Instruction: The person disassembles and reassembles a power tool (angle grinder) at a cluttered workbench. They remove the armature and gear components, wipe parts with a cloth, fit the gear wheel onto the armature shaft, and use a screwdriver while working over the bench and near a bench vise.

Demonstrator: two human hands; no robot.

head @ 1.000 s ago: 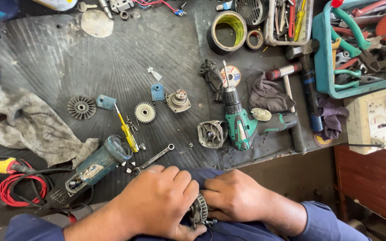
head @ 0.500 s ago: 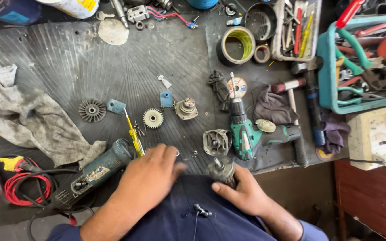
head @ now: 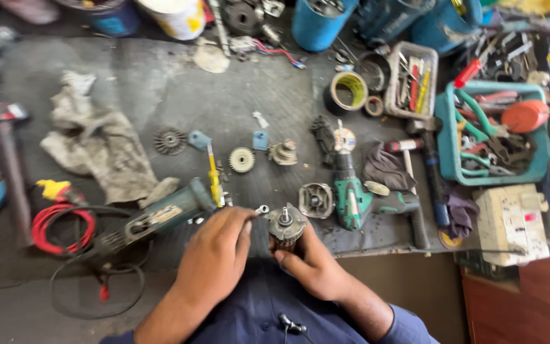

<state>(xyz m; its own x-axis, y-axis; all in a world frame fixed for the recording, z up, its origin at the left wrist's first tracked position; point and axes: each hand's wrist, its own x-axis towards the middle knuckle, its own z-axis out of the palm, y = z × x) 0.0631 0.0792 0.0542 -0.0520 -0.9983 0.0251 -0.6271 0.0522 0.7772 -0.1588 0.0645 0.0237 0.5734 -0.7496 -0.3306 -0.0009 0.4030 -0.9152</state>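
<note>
On the dark workbench mat [head: 160,76], listed left to right with the motor core [head: 286,228] as landmark:

1. Far left of the core: red coiled cable [head: 62,226]; above it a grey rag [head: 106,156].
2. Left of the core, just beside the left hand: green grinder body [head: 160,216], lying slantwise; yellow screwdriver [head: 213,178] at its nose.
3. Up and left of the core: 2 toothed wheels, 1 dark [head: 170,141] and 1 pale [head: 242,160].
4. Left hand [head: 214,261]: fingers curled narrow, tips pinching a small wrench [head: 259,209] that touches the core's top.
5. Motor core: held upright at the bench's near edge, shaft up. Right hand [head: 313,264] wraps its lower windings from below. Judged heavy for its size and stiff; the copper windings look easily nicked, so the steel stack or shaft ends are the safer grip, and grease may make it slippery.
6. Just right of the core: round metal housing [head: 315,200], then a green drill [head: 351,194].
7. Far right: teal tray of pliers [head: 448,150]; white socket block [head: 510,223].
</note>
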